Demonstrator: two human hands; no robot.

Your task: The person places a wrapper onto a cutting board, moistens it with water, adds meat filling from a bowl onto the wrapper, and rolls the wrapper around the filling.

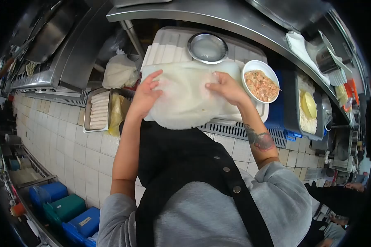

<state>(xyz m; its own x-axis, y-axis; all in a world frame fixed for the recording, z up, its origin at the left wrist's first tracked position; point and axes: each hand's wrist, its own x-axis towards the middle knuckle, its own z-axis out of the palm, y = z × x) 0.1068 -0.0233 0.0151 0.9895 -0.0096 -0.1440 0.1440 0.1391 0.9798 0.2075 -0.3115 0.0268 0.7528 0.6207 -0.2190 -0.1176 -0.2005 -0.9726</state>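
A thin, whitish, translucent rice paper sheet (pixel 181 101) hangs between my two hands, its lower edge near my black apron. My left hand (pixel 146 96) grips the sheet's left side, and some finger colour shows through it. On the opposite side my right hand (pixel 228 88) pinches the sheet between thumb and fingers. Under the sheet lies a pale board (pixel 231 68), partly covered. Beyond it stands a round metal bowl (pixel 207 47) with cloudy liquid inside. A white bowl of pinkish chopped filling (pixel 261 85) sits just right of my right hand.
At left, a metal tray (pixel 86 123) holds a row of pale rolls, beside a plastic bag (pixel 121 72) of white sheets. A grey bin (pixel 303 127) with a yellow scoop (pixel 308 105) stands at right. A steel shelf (pixel 181 15) runs overhead. Another person (pixel 338 201) is at lower right.
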